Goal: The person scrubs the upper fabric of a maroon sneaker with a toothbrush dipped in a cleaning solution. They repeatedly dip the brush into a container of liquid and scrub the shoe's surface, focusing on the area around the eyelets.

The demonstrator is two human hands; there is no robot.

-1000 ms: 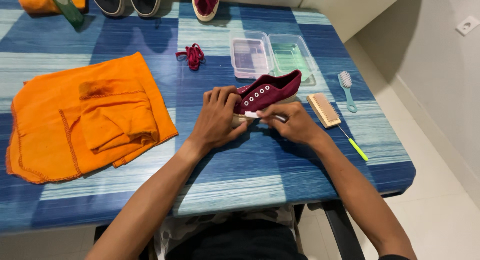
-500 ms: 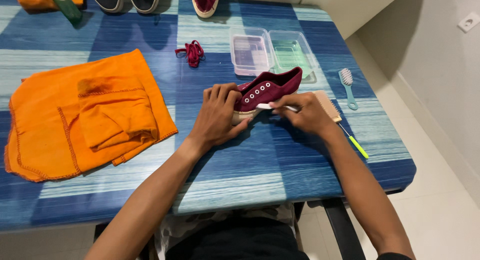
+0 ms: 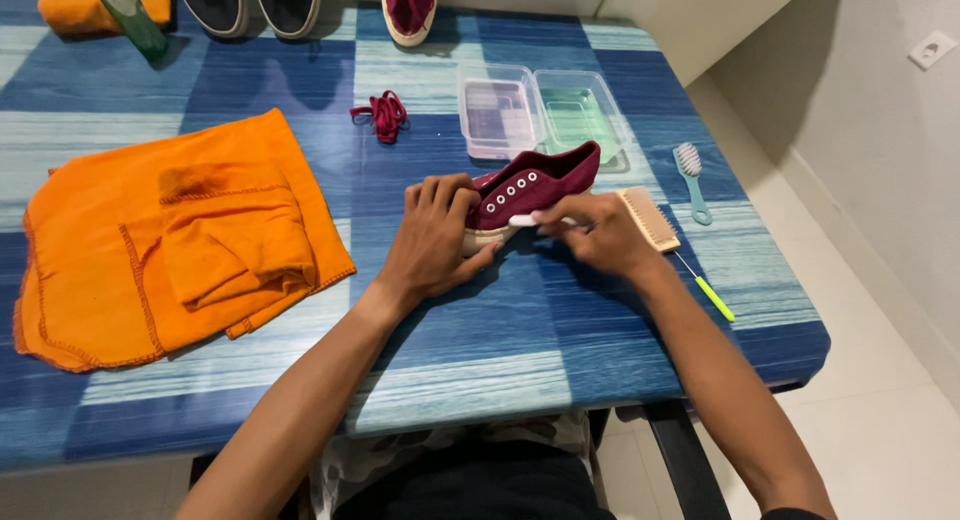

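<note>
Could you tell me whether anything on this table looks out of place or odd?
Mostly tidy. The maroon shoe under both hands has no laces; a maroon lace bundle lies apart behind it. The orange cloth is crumpled, and a green-handled brush sits near the table edge.

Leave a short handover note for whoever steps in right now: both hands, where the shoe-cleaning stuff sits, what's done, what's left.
Left hand: grips the toe of the maroon shoe, steadying it on the table.
Right hand: holds a small white tool against the shoe's side.
Nearby: wooden brush, blue brush, two clear tubs, removed laces, orange cloths.
Done: laces are out.
Left: cannot tell how much is cleaned; second maroon shoe waits at the far edge.
</note>
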